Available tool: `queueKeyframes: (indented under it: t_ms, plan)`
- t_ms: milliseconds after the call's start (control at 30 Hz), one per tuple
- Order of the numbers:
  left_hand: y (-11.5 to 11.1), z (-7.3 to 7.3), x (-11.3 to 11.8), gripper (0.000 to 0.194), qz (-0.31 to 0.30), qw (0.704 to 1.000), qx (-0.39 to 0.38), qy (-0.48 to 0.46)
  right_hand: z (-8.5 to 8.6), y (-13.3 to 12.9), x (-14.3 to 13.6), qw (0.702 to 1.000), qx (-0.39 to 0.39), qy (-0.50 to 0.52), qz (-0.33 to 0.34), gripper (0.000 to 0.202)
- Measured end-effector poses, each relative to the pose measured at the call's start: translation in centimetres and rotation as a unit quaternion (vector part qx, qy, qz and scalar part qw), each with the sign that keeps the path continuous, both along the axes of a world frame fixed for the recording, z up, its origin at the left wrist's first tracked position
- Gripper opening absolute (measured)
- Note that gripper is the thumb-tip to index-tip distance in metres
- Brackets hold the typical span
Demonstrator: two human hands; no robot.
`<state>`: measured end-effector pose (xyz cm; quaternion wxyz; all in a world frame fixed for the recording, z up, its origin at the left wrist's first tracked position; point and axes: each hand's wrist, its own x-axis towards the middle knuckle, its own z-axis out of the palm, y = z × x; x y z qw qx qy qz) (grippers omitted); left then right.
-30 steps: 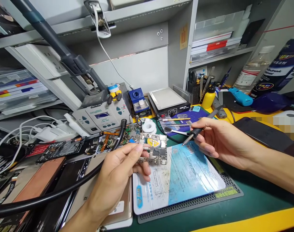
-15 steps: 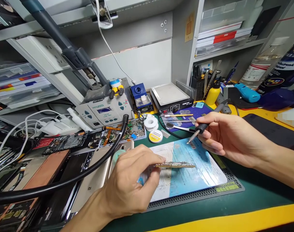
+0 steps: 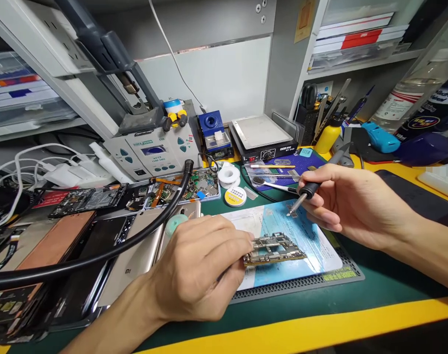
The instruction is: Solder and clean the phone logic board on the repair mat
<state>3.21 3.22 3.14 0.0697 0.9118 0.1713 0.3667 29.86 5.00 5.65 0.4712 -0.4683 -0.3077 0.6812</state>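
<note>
Circuit board (image 3: 275, 241), thin, tan-edged and crowded with silvery and dark parts, seemingly with openings through its middle, hangs above the blue-and-white pad (image 3: 315, 250) toward its front edge. Left hand (image 3: 205, 268) pinches its left side; right hand (image 3: 343, 199) grips a black-handled soldering iron (image 3: 310, 190) near the pad's far right corner.

From the wearer's head, our one view faces forward and down, close above the left hand (image 3: 205, 265) and right hand (image 3: 330, 201); we see across the desk (image 3: 319, 322) to the shelf (image 3: 364, 65) beyond.
</note>
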Motion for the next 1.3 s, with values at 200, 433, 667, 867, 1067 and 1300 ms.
queueKeyframes:
  t_ms: [200, 433, 667, 867, 1067, 1300]
  plan:
    - [-0.2, 0.2, -0.11, 0.034, 0.014, 0.999, -0.01, 0.035, -0.04, -0.17, 0.08, 1.0, 0.001, -0.016, 0.007, 0.025]
    - [-0.24, -0.11, -0.4, 0.033, 0.005, 0.999, -0.013, 0.039, -0.09, -0.23, 0.22, 1.0, 0.003, -0.017, 0.012, 0.025]
    - [-0.09, -0.3, -0.28, 0.024, 0.0, 1.0, 0.007, 0.013, -0.25, -0.06, 0.19, 1.0, 0.01, -0.022, 0.013, 0.025]
    - [-0.09, -0.13, -0.43, 0.02, -0.004, 0.999, 0.028, 0.027, -0.1, -0.05, 0.07, 1.0, 0.015, -0.02, 0.012, 0.022]
    - [-0.37, 0.08, -0.41, 0.015, -0.004, 0.995, 0.065, 0.076, 0.11, -0.14, -0.02, 1.0, 0.015, -0.02, 0.006, 0.013]
    - [-0.69, -0.08, -0.24, 0.018, 0.005, 0.995, 0.045, 0.09, -0.05, -0.15, -0.01, 0.999, 0.031, -0.039, 0.002, 0.012]
